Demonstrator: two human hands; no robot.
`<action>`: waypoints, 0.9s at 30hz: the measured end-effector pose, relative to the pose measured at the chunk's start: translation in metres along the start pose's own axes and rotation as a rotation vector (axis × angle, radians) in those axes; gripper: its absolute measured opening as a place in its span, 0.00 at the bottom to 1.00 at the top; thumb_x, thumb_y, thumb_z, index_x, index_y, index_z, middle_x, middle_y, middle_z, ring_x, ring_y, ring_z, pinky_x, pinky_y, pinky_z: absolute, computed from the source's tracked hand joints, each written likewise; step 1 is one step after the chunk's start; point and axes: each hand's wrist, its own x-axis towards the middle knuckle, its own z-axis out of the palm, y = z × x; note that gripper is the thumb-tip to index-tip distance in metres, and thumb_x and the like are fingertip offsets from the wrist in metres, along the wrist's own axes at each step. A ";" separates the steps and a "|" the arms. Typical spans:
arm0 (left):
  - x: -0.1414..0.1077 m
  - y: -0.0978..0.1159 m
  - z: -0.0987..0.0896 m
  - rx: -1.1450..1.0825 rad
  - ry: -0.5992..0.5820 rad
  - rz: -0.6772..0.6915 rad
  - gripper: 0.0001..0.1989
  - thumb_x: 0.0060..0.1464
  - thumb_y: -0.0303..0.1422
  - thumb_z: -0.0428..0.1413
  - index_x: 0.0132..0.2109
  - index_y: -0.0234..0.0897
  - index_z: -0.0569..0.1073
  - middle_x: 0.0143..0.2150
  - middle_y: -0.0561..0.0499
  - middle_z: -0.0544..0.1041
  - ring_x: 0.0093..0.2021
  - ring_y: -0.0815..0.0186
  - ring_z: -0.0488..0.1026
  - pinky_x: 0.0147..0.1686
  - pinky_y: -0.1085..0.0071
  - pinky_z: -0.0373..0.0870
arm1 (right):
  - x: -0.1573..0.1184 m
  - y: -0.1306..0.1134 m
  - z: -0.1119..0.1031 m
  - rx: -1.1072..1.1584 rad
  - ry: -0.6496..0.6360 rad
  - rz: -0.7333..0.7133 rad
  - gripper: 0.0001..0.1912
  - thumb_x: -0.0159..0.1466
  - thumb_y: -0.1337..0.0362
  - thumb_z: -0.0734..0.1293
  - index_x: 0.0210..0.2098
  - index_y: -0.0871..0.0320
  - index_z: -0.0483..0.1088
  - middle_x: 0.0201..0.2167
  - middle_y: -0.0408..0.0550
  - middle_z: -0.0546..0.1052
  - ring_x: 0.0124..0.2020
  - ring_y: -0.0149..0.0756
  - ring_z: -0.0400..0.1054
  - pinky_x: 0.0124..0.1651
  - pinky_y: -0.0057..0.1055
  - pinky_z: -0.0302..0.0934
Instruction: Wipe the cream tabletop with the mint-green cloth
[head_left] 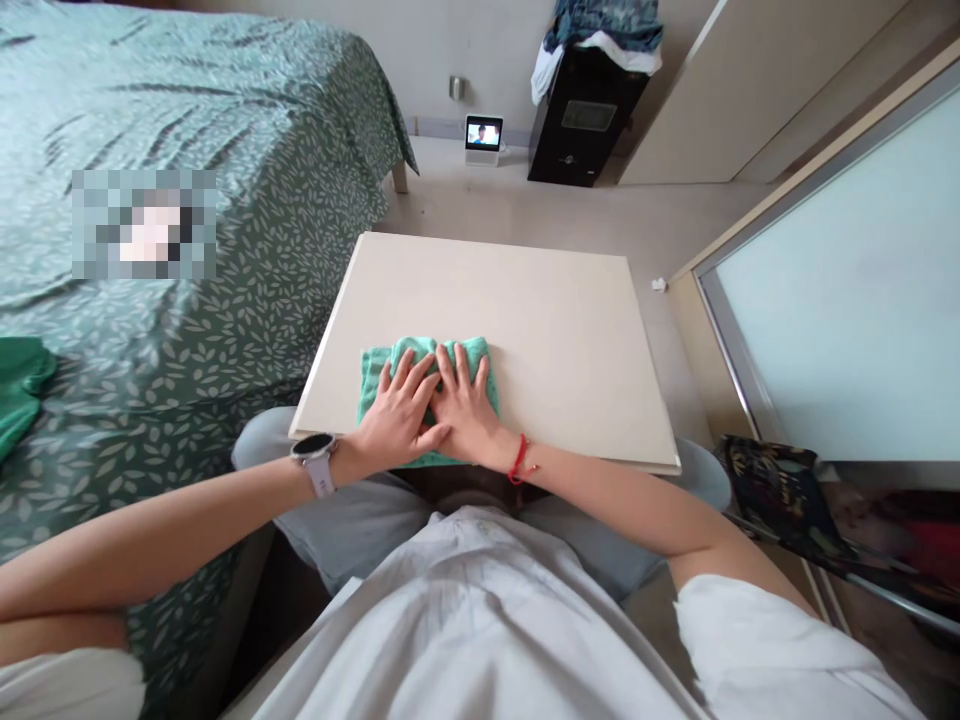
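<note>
A folded green cloth (373, 367) lies near the front edge of a small cream table (540, 320), its near side reaching that edge. My left hand (401, 415) rests flat on the cloth with its fingers spread; a watch (313, 450) is on that wrist. Beside it, my right hand (466, 405) also presses down on the cloth, fingers apart, with a red string bracelet (519, 458) at the wrist. The two hands meet at the thumbs. Part of the cloth is hidden under them.
A bed with a leaf-patterned green sheet (300, 200) stands at the left, with a green garment (22, 390) on it. Beyond the table are a small screen (482, 138) and a black cabinet (577, 120) topped with clothes. A sliding glass panel (847, 260) runs along the right.
</note>
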 end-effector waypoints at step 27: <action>0.228 -0.161 -0.048 0.046 0.048 0.132 0.45 0.72 0.64 0.35 0.68 0.30 0.72 0.74 0.28 0.71 0.74 0.41 0.65 0.75 0.39 0.62 | 0.235 0.108 -0.035 0.090 0.068 0.187 0.39 0.81 0.53 0.53 0.87 0.59 0.50 0.89 0.66 0.45 0.87 0.75 0.34 0.79 0.88 0.31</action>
